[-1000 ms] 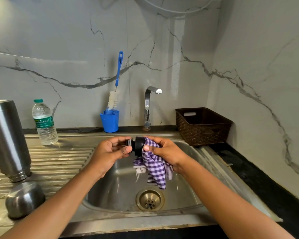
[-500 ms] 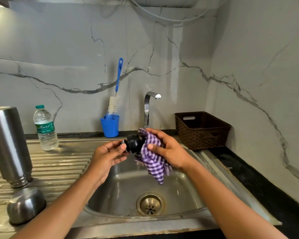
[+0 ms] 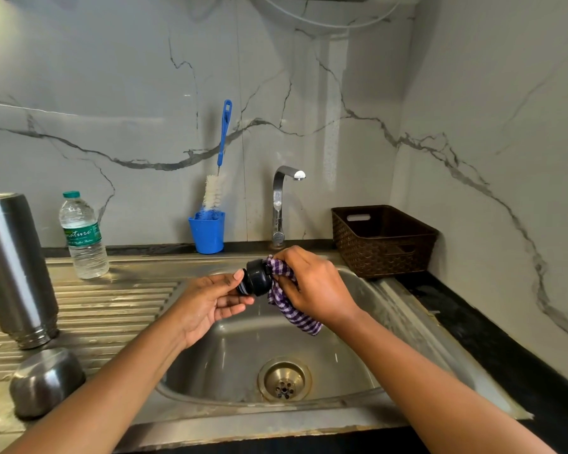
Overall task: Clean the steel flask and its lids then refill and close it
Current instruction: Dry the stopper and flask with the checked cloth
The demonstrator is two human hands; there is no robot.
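A: Your left hand point(image 3: 210, 303) sits at mid-frame, palm up. Its thumb and fingertips pinch the narrow end of the black stopper point(image 3: 256, 281).

B: Your right hand point(image 3: 312, 286) curls round the purple checked cloth point(image 3: 292, 309), which is bunched over the stopper's other end. The loose tail hangs above the sink point(image 3: 230, 355).

A: So you are wiping the inner lid, I'd say. No water runs from the tap point(image 3: 281, 204) behind your hands.

B: At the left edge, the steel flask point(image 3: 14, 267) stands mouth down on the draining board point(image 3: 112, 306). The steel cup lid point(image 3: 45, 381) lies dome up at lower left, just in front of it. Both look washed and set to drain, though I can't tell you whether they are dry.

A: As I judge it, you have this left: finish the stopper, turn the flask upright, and refill it, perhaps from the water bottle point(image 3: 84, 237) to the right of the flask. Then fit the stopper and the cup lid.

B: The bottle brush point(image 3: 223, 142) stands in its blue cup point(image 3: 207, 232) against the back wall. The brown basket point(image 3: 382, 240) is on the worktop point(image 3: 473, 322) at the right.
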